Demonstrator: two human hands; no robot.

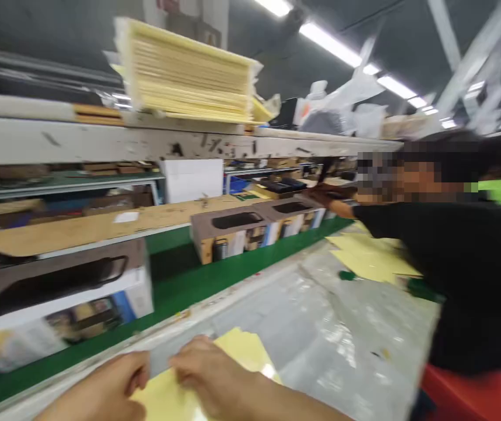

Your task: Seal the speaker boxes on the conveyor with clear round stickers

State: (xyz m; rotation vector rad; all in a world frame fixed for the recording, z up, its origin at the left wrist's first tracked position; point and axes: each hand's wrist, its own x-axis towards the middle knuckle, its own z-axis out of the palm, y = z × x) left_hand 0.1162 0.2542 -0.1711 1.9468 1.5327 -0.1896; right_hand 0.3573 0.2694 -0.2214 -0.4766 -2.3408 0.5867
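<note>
A small stack of glossy yellow sheets (244, 348) lies at the bottom of the head view, over the near edge of the worktable. My right hand (208, 371) is closed on the sheets from above, its fingers curled. At their left edge, my left hand (110, 386) is closed with the thumb bent in, and it appears to grip the sheets there. Its fingertips are partly hidden, and the picture is blurred by motion.
Printed cartons with dark oval tops, a near one (140, 280) and a farther one (232, 234), sit on a green conveyor belt (175, 275). More yellow sheets (368, 254) lie on the plastic-covered table (320, 316). A co-worker in a black shirt (447, 263) reaches toward a carton. Overhead runs a shelf (101, 140).
</note>
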